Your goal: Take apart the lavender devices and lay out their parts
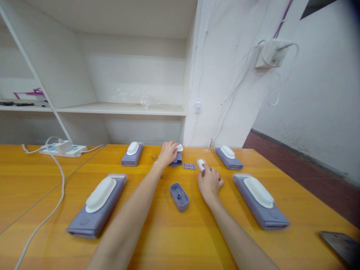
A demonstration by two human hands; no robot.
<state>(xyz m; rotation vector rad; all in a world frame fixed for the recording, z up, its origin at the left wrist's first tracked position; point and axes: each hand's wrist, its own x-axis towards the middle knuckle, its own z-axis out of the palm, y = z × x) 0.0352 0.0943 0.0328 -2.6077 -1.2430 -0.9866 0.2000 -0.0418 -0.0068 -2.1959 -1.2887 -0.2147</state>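
Closest in, off to the right of the right hand (209,182), lies a dark phone (341,245), partly out of view. Two purple packs with white tops sit nearer than the hands: the left front pack (97,206) left of the left arm, the right front pack (260,202) right of the right hand.

Between the arms, just left of the right hand, is an open purple cup (182,207). It has rounded ends, a little round post inside and nothing put in it.

The right hand's fingers are bent in, with their tips at a small, smooth white piece (201,165). I can't tell if they pinch it or only touch it. The step looks like handling loose parts; moving the white piece would call for a good, firm hold.

A flat purple plate (189,166) with holes lies between the hands. The left hand (168,152) bends over a purple case (176,161) with a white bit on top. Its fingertips are hidden, so I can't tell its grip.
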